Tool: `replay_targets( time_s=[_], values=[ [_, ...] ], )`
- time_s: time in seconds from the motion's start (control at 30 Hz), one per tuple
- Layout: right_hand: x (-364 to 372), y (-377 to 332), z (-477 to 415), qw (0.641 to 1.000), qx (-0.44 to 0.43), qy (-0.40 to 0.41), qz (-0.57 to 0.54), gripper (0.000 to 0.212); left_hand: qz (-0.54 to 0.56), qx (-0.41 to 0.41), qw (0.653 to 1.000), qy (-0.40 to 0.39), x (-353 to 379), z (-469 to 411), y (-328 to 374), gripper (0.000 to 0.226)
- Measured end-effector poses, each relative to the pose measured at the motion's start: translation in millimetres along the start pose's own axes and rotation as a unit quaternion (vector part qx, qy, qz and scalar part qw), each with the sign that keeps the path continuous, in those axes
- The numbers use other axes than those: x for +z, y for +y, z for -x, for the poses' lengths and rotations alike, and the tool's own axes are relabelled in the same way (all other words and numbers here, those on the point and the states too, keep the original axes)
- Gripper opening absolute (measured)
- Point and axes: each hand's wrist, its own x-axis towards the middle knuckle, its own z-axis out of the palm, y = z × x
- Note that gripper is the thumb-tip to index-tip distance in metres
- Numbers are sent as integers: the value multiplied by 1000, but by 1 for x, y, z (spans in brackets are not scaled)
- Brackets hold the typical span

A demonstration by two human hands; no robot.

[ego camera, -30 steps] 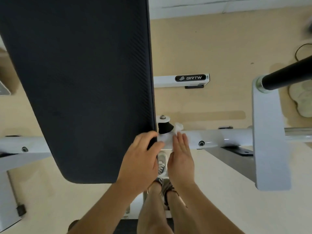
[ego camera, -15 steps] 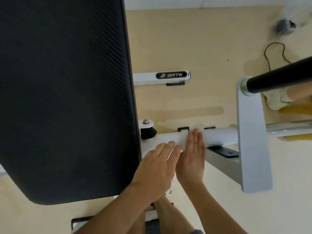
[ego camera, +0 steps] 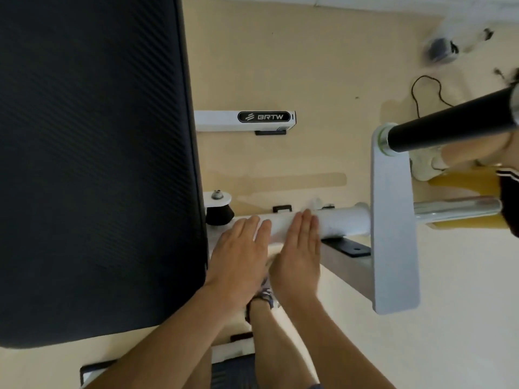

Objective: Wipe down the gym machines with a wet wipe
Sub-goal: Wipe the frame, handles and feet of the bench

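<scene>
**A:** What has shifted in the last second?

**B:** Both hands have slid along the white tube (ego camera: 344,220), away from the black pad (ego camera: 98,164) and toward the white plate (ego camera: 393,226). The left grip (ego camera: 238,254) was curled at the pad's edge. It now lies flat on the tube's pad end, just right of the black rubber stopper (ego camera: 219,215).

**A:** And the other one?

**B:** The right grip (ego camera: 297,254) is flat as well, with its fingers straight and together. It is pressing the wet wipe (ego camera: 316,204) onto the tube about midway between the pad and the plate. Neither grip is closed around anything, and the two sit side by side, almost touching.

**A:** How much of the wipe can you see?

**B:** Very little. Most of it is under the right palm, and a blurred white tuft pokes out past the fingertips on the tube's far side.

**A:** What is beyond the plate?

**B:** A black handle (ego camera: 449,122) juts from the plate's top end and a chrome bar (ego camera: 456,209) carries on to the right. Behind them, another person's shoe (ego camera: 425,162) is on the floor (ego camera: 323,66).
</scene>
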Motion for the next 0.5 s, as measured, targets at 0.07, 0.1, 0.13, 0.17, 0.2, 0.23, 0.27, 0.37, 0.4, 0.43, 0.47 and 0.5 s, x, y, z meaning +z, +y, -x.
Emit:
replay_targets(
  time_s=[0.07, 0.1, 0.13, 0.17, 0.2, 0.23, 0.27, 0.37, 0.4, 0.43, 0.47, 0.5],
  values=[
    [7, -27, 12, 997, -69, 4, 21, 75, -5, 1, 1000, 6, 2, 1, 0, 61],
    [10, -34, 18, 994, -105, -11, 25, 75, -13, 1, 1000, 7, 0, 4, -2, 64],
    [12, -35, 20, 990, -135, -35, 27, 74, -15, 4, 1000, 10, -1, 8, -5, 66],
    [10, -32, 18, 985, -160, -50, 34, 73, -17, 10, 1000, 9, -1, 13, -8, 70],
    [6, -27, 14, 983, -172, -49, 32, 70, -15, 11, 1000, 4, -2, 18, -9, 75],
    [3, -18, 7, 984, -173, -37, 32, 67, -17, 8, 1000, 1, -3, 22, -9, 80],
    [-3, -10, 1, 988, -148, -21, 29, 63, -16, -1, 1000, -11, 1, 22, -8, 85],
    [-15, 4, -12, 997, -29, -65, -26, 68, -8, -42, 999, 31, 14, 20, 3, 85],
    [-17, 2, -13, 997, -36, -59, -35, 68, 4, -58, 997, 56, 17, 19, 7, 83],
    [-15, 0, -10, 995, -75, -41, -43, 65, 20, -77, 994, 81, 22, 18, 12, 79],
    [-11, -2, -5, 991, -117, -12, -58, 61, 35, -96, 990, 94, 28, 19, 17, 74],
    [-7, -1, 0, 986, -146, -12, -75, 58, 46, -114, 988, 95, 35, 20, 20, 70]
  ],
)
